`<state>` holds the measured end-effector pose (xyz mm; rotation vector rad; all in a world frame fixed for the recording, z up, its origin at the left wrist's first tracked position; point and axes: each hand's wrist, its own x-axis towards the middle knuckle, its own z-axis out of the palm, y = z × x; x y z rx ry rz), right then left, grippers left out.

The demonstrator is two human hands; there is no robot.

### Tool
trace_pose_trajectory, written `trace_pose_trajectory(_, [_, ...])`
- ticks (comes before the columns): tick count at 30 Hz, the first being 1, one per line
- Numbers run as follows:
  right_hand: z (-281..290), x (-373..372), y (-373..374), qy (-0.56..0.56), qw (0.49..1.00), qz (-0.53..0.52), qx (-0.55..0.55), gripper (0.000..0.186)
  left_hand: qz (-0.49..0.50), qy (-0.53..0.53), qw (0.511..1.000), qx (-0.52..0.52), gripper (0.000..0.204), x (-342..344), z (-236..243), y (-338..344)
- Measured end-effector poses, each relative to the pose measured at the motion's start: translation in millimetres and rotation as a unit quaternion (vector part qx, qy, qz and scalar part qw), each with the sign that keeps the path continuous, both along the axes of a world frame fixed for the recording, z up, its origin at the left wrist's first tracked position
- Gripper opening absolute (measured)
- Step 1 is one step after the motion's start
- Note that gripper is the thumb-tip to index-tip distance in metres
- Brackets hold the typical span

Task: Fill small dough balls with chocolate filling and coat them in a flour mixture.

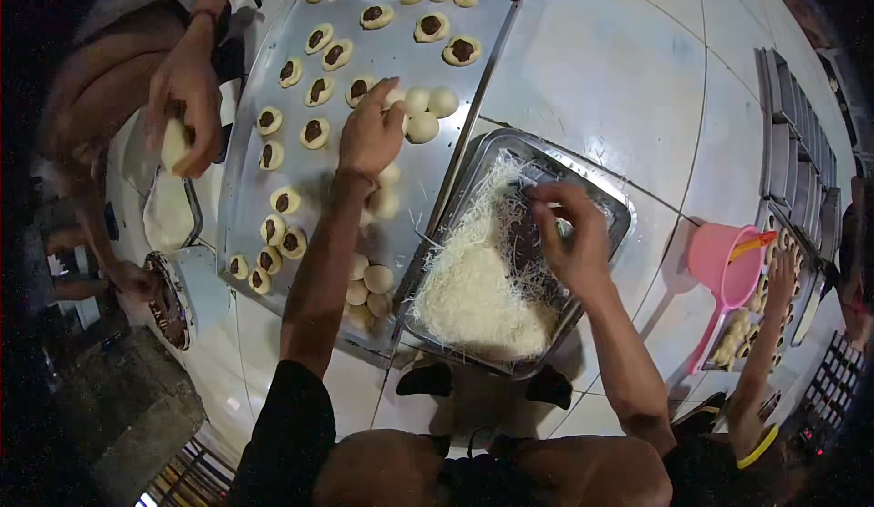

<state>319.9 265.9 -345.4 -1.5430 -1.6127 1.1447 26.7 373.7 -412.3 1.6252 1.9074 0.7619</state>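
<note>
My left hand is over the large metal tray, its fingers apart beside a cluster of smooth round dough balls. Some of the dough there is hidden behind it. My right hand hovers above a smaller deep metal tray, thumb and fingertips curled together in a pinch; what is between them, if anything, does not show. Finely shredded pale cheese is heaped in that tray, thinning toward its far right. Flattened dough pieces with dark filling lie in loose rows on the large tray.
At left, another person's hand holds a pale dough piece. Below it stands a tub of dark filling. On the right are a pink dipper, stacked metal pans and another worker's hand over dough pieces. White tiles cover the floor.
</note>
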Motion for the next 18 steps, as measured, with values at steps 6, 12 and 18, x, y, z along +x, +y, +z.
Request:
trace_pose_trajectory(6, [-59, -31, -24, -0.2, 0.956, 0.215, 0.018, 0.034, 0.111, 0.184, 0.975, -0.064, 0.036, -55, 7, -2])
trace_pose_trajectory(12, [-58, 2, -46, -0.324, 0.906, 0.233, 0.144, 0.029, 0.071, 0.221, 0.96, -0.153, 0.033, -52, 9, 32])
trace_pose_trajectory(18, [-60, 20, -85, -0.397, 0.867, 0.223, 0.202, 0.024, 0.056, -0.418, 0.884, 0.202, 0.023, -54, 17, 30])
